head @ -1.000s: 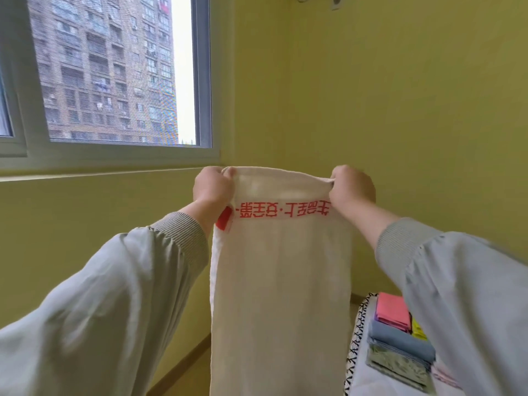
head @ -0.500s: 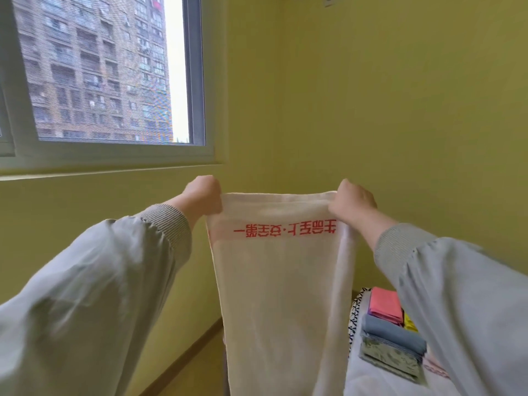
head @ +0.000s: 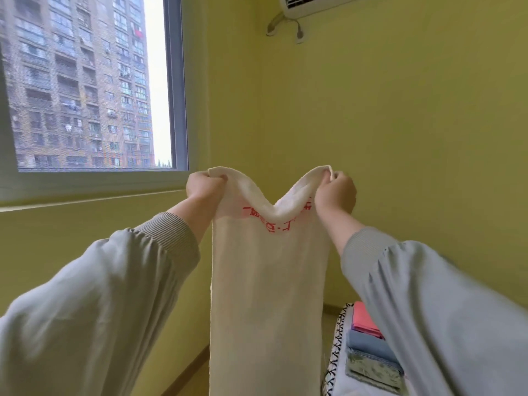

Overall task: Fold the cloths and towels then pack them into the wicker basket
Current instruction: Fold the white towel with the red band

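While it hangs straight down in mid-air, one cream towel (head: 268,281) is held up by its two top corners, right in front of where the two yellow walls meet. The top left corner is gripped by the left hand (head: 204,187), fingers curled tight round the cloth, and the top right corner is pinched in the curled fingers of the right hand (head: 335,192). So both hands are closed on the same towel. Between them the top edge is let sag into one deep dip. One line of red lettering (head: 270,221) is seen just below that dip, partly covered by the drooping edge, and it can't be read. The towel's lower end is cut off by the bottom of the view. Two grey sleeves with ribbed cuffs are seen.

Lower right, three folded cloths are stacked beside the right arm: one pink cloth (head: 364,321), one blue cloth (head: 368,345) and one green patterned cloth (head: 374,370). They're laid on a white cover (head: 338,347) with black zigzag stitching along its edge.

One window (head: 85,81) is seen upper left, one air conditioner (head: 314,4) at the top.
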`<state>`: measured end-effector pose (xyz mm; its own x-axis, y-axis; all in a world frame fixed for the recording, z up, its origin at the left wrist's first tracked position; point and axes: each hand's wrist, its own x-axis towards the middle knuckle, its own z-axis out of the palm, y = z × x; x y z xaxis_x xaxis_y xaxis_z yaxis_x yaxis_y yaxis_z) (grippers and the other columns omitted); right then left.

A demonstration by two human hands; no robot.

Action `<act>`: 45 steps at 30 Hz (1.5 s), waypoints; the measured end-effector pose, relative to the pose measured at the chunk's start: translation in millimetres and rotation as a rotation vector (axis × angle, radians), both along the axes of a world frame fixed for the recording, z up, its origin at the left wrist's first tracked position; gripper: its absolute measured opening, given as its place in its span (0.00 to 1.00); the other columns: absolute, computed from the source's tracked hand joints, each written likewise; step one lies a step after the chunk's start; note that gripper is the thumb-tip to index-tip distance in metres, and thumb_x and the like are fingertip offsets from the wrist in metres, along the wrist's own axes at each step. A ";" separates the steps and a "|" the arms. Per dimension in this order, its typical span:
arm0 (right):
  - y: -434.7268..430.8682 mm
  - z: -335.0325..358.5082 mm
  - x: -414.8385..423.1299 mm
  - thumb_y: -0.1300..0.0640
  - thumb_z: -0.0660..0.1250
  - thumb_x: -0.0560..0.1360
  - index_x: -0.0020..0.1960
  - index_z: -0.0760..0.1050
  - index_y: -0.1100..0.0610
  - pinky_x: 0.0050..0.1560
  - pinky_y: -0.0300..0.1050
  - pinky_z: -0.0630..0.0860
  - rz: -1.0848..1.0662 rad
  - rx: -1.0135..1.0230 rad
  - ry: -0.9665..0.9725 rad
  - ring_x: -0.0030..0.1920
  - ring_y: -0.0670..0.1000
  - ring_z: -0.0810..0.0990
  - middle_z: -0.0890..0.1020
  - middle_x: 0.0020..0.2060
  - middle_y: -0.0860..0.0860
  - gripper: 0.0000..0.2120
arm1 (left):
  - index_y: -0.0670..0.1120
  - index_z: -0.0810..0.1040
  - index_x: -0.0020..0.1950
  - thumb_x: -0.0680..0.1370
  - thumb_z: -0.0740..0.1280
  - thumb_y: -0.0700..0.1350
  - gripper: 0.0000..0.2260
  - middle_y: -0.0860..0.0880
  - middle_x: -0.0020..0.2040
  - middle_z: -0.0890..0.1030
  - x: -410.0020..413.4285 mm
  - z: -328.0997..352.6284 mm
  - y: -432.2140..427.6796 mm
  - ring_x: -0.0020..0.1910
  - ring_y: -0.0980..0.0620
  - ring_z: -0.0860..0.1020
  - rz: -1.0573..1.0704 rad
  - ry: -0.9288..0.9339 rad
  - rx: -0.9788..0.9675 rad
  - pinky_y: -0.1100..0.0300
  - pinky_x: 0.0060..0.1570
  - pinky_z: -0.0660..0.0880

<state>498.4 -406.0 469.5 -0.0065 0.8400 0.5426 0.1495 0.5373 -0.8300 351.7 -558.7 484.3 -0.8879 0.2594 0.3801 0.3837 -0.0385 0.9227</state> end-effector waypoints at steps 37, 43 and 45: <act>204.3 -17.0 138.0 0.59 0.51 0.81 0.56 0.69 0.62 0.41 0.47 0.65 -0.449 0.154 -0.257 0.51 0.62 0.78 0.80 0.51 0.60 0.11 | 0.46 0.76 0.46 0.79 0.56 0.38 0.10 0.52 0.35 0.74 56.7 -38.6 238.3 0.42 0.48 0.74 -0.194 0.058 -0.171 0.61 0.36 0.70; 287.7 -75.2 120.0 0.64 0.52 0.79 0.49 0.71 0.61 0.42 0.46 0.65 -0.382 0.003 -0.344 0.52 0.62 0.77 0.79 0.53 0.61 0.09 | 0.45 0.70 0.35 0.79 0.60 0.44 0.13 0.50 0.31 0.69 26.6 -98.6 315.7 0.35 0.48 0.69 -0.184 0.184 -0.388 0.61 0.29 0.63; 311.4 -97.6 115.2 0.66 0.55 0.77 0.43 0.73 0.62 0.41 0.44 0.64 -0.350 -0.048 -0.449 0.47 0.60 0.75 0.80 0.50 0.61 0.10 | 0.43 0.68 0.32 0.78 0.60 0.44 0.15 0.48 0.29 0.68 17.6 -117.4 326.7 0.30 0.47 0.67 -0.136 0.282 -0.564 0.61 0.28 0.61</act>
<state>613.6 -94.5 371.9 0.0556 0.8571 0.5122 0.6555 0.3556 -0.6662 369.3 -232.0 366.9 -0.7188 0.5908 0.3664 0.6405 0.3577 0.6796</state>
